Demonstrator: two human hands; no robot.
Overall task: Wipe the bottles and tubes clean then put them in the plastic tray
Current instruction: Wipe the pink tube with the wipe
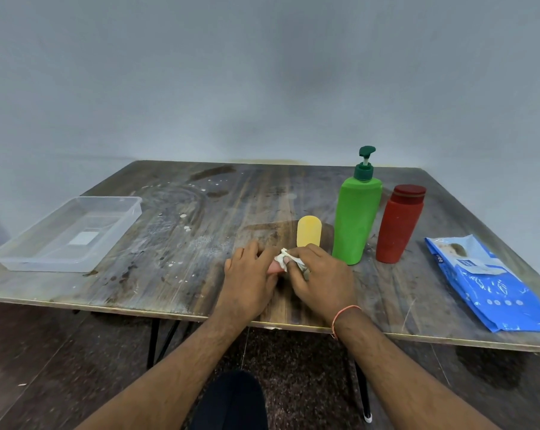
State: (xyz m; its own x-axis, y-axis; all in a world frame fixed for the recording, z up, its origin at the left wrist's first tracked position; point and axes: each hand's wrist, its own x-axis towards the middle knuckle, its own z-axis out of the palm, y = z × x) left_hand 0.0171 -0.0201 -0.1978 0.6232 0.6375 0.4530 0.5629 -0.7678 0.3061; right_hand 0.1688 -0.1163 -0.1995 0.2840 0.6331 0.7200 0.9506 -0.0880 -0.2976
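My left hand (250, 274) grips a small pink tube (274, 267) low over the table's near middle; most of the tube is hidden by the fingers. My right hand (319, 274) pinches a crumpled white wipe (288, 259) against the tube's end. Just behind my hands a yellow tube (309, 231) stands on its cap. To its right stand a green pump bottle (357, 218) and a red bottle (399, 225). The clear plastic tray (29, 252) sits at the table's left side with nothing in it.
A blue pack of wet wipes (492, 283) lies near the right front corner. The wooden table (185, 243) is stained and speckled with white spots. Its front edge runs just under my wrists; a grey wall stands behind.
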